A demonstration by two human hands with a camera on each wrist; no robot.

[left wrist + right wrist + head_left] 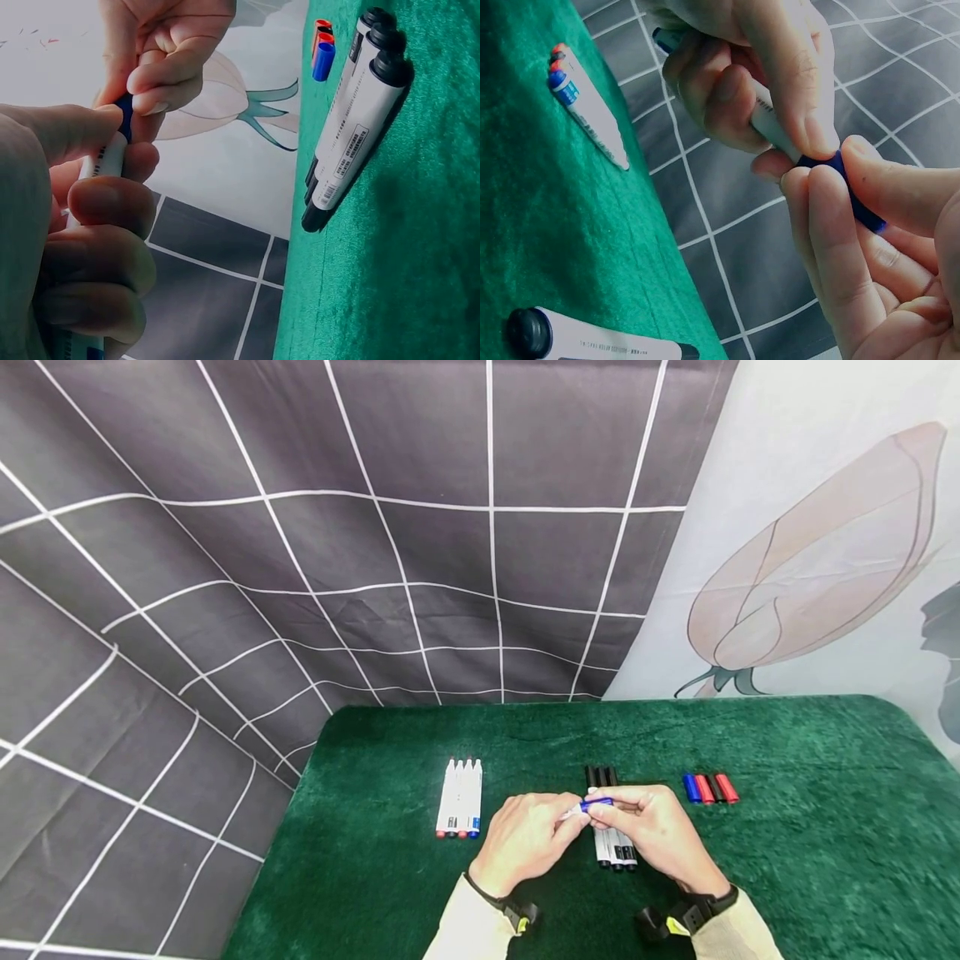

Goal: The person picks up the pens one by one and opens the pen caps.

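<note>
Over the table, my left hand [528, 833] grips the white barrel of a blue whiteboard marker [109, 159], its fingers wrapped round it. My right hand [663, 833] pinches the marker's blue cap [867, 208] between thumb and fingertips. The cap is at the end of the barrel, and the left thumb presses where the two meet. Below the hands lie three capped black markers [617, 852] side by side, partly covered by the right hand in the head view. Left of the hands is a row of several uncapped markers [459, 797] with red, black and blue ends.
Several loose caps [711, 788], blue, red and black, lie in a row on the right. Everything rests on a green plush cloth [817, 860] covering the table. Behind it hang a dark gridded curtain [420, 552] and a pale flowered one [810, 510].
</note>
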